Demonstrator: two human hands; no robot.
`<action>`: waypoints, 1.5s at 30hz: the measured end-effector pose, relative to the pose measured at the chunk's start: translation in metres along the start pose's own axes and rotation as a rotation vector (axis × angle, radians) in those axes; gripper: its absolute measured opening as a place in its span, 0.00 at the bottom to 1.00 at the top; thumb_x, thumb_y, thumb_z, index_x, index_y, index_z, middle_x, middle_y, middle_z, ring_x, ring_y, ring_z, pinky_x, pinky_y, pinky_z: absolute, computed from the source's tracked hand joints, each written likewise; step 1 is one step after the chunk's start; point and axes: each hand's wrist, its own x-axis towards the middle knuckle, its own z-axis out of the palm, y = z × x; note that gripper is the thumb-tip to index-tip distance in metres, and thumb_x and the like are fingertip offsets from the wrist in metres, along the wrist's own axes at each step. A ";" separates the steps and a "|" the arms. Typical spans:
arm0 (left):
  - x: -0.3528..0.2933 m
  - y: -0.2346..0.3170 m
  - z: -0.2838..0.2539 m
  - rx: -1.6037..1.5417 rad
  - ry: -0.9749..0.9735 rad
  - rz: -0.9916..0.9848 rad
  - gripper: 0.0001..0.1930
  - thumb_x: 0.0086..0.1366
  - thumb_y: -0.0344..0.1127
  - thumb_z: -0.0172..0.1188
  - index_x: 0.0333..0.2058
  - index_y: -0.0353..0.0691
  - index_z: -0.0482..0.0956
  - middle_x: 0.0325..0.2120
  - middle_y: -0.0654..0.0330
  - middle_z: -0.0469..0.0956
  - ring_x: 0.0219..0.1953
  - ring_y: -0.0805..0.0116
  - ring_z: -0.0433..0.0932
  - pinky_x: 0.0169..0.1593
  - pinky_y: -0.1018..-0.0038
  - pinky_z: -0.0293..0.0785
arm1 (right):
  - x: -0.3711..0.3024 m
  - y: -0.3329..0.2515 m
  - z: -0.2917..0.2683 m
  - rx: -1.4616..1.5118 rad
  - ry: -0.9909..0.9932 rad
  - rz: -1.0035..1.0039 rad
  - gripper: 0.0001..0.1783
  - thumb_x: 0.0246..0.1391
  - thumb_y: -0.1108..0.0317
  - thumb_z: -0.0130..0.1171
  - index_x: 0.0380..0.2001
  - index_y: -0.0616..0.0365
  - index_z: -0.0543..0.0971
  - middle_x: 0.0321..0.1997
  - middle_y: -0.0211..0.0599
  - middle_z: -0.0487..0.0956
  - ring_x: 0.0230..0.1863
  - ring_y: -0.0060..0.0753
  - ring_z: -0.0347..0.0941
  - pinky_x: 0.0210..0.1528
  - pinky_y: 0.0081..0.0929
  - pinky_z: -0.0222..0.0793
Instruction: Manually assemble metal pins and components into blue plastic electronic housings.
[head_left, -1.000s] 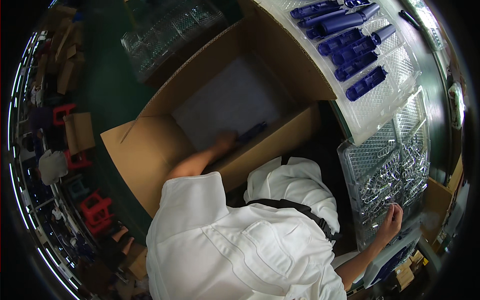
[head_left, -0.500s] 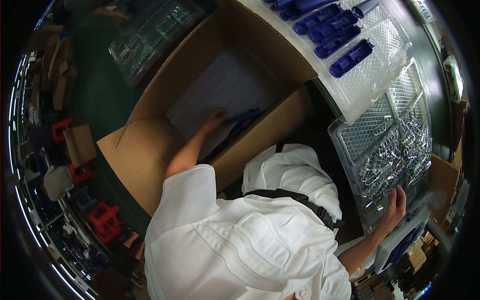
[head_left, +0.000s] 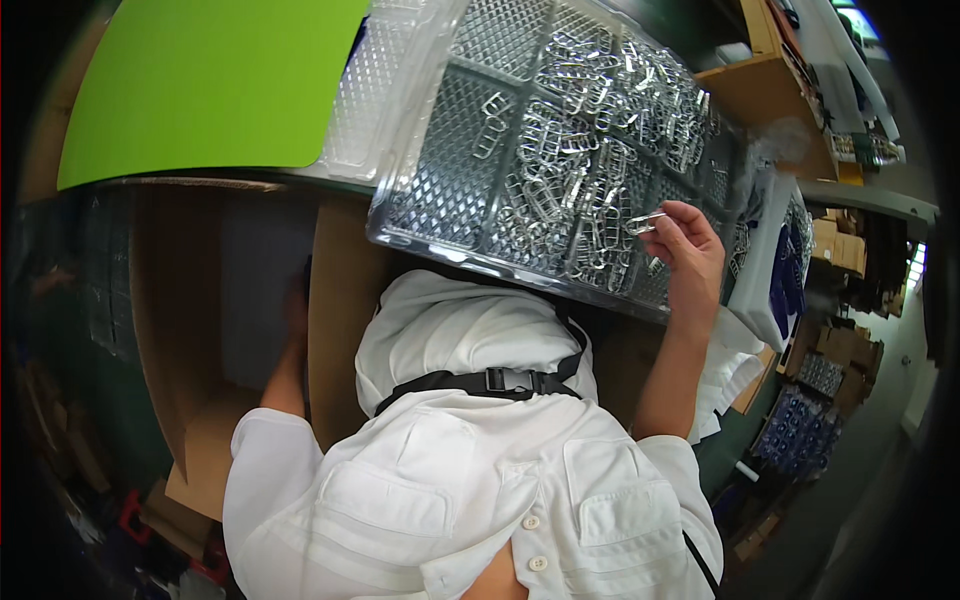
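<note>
My right hand (head_left: 686,252) is at the near right part of a clear plastic tray (head_left: 430,225). Thumb and fingers pinch a small silver metal clip (head_left: 645,222), shaped like a narrow loop. Beneath and beyond it, a heap of similar shiny clips (head_left: 560,150) fills much of the tray's compartments. A few clips lie apart in a compartment on the left. My left hand (head_left: 297,308) reaches down inside an open cardboard box (head_left: 335,300) at the left. It is dark and blurred there, and its fingers cannot be made out. Pale sheeting (head_left: 262,270) lines the box.
A flat bright green panel (head_left: 210,90) covers the far left of the work surface, above the box. White bins with dark blue parts (head_left: 787,265) stand right of the tray. Cartons (head_left: 840,245) are stacked farther right. A brown carton (head_left: 780,90) sits behind the tray.
The view has turned to the right, bringing the tray to the middle. My right hand, empty over the tray before, now pinches a clip. My left hand stays in the box.
</note>
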 end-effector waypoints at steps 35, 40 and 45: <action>-0.038 0.500 -0.178 -1.525 -0.900 -0.098 0.29 0.76 0.49 0.57 0.67 0.37 0.67 0.39 0.57 0.76 0.34 0.71 0.76 0.35 0.74 0.76 | -0.025 -0.002 -0.030 -0.133 -0.072 -0.285 0.16 0.67 0.78 0.61 0.56 0.62 0.81 0.35 0.31 0.82 0.34 0.20 0.77 0.38 0.21 0.75; -0.030 0.546 -0.140 -1.222 -1.072 0.023 0.29 0.76 0.33 0.56 0.72 0.38 0.62 0.44 0.61 0.76 0.40 0.73 0.76 0.42 0.74 0.77 | -0.047 -0.008 -0.045 0.089 0.080 -0.447 0.09 0.68 0.79 0.60 0.48 0.69 0.82 0.45 0.39 0.82 0.41 0.22 0.79 0.44 0.19 0.78; -0.037 0.567 -0.108 -1.109 -1.047 0.133 0.26 0.77 0.28 0.53 0.71 0.37 0.66 0.47 0.60 0.78 0.42 0.76 0.77 0.47 0.75 0.77 | -0.089 -0.041 -0.032 0.202 0.022 -0.551 0.12 0.56 0.88 0.65 0.43 0.69 0.83 0.45 0.45 0.81 0.42 0.29 0.79 0.45 0.22 0.77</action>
